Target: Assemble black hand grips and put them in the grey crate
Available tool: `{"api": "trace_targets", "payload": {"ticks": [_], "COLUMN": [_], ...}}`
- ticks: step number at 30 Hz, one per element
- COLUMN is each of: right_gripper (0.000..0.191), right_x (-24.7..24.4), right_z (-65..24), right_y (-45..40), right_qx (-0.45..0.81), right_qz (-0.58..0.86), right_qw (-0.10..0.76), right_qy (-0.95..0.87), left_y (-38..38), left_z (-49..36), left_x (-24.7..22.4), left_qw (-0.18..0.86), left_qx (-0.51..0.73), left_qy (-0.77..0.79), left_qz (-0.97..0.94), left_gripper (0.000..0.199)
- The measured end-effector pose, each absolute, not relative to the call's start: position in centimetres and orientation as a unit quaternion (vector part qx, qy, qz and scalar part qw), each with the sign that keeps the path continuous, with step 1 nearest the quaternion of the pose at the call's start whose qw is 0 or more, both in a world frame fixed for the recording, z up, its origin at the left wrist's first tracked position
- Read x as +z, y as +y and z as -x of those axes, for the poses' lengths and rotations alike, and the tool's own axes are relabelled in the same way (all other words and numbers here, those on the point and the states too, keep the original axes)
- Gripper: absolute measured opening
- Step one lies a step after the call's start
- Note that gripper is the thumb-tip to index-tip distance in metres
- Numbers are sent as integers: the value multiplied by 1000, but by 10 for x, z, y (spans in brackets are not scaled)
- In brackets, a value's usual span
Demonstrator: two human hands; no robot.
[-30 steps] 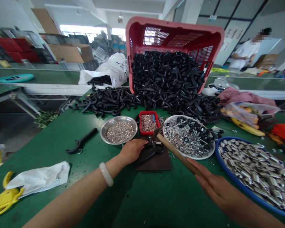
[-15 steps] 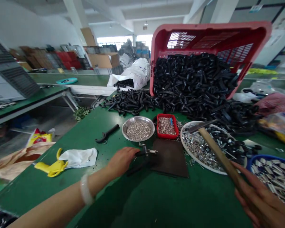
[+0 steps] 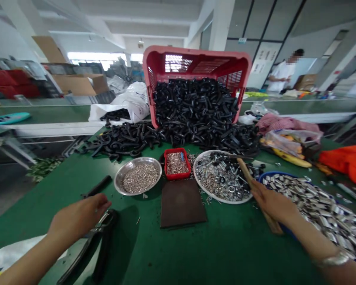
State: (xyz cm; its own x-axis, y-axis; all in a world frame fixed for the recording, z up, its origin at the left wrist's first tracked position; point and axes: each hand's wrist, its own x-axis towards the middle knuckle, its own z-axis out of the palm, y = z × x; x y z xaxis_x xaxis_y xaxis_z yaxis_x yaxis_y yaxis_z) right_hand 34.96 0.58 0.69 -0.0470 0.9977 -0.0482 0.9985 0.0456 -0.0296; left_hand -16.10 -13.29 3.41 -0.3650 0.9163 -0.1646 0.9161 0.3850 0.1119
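Observation:
My left hand (image 3: 78,215) is at the left, its fingers bent at the metal upper part of a black-handled tool (image 3: 99,241), whose two long handles spread toward me. My right hand (image 3: 274,202) is closed around the wooden handle of a hammer (image 3: 247,174); the narrow head reaches over the white tray (image 3: 222,202) of bolts, washers and black parts. Between my hands lies a dark square mat (image 3: 180,204) with nothing on it. Behind it are a red box of small pins (image 3: 177,177) and a steel bowl (image 3: 115,183) of small metal pieces.
A pink crate (image 3: 195,51) spills black parts across the table's back. Metal pieces fill a blue tray (image 3: 273,173) at right, near a plastic bag (image 3: 284,140) and orange cloth (image 3: 347,162). Another black part (image 3: 99,185) lies left. A person (image 3: 280,75) stands far back right.
The view has turned right. My left hand and the black-handled tool have moved left, away from the mat. My right hand still holds the hammer, now by the blue tray.

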Motion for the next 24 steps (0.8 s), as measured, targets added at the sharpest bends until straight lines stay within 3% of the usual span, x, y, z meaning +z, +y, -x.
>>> {"api": "trace_targets", "payload": {"ticks": [4, 10, 18, 24], "right_gripper": [39, 29, 37, 46], "right_x": [31, 45, 26, 3], "right_z": [-321, -314, -430, -441], "right_y": [19, 66, 30, 20], "right_qx": [96, 64, 17, 35], "right_qz": [-684, -662, -727, -708], "right_qw": [43, 111, 158, 91], "right_qy": [722, 738, 668, 700], "left_y": [-75, -29, -11, -6], "left_z": [76, -33, -52, -61], "left_x": [34, -6, -23, -21], "left_qw": [117, 184, 169, 145], "left_qx": [-9, 77, 91, 53], "left_qy": [696, 548, 558, 583], "left_qz": [-708, -812, -807, -798], "left_gripper": [28, 21, 20, 21]}}
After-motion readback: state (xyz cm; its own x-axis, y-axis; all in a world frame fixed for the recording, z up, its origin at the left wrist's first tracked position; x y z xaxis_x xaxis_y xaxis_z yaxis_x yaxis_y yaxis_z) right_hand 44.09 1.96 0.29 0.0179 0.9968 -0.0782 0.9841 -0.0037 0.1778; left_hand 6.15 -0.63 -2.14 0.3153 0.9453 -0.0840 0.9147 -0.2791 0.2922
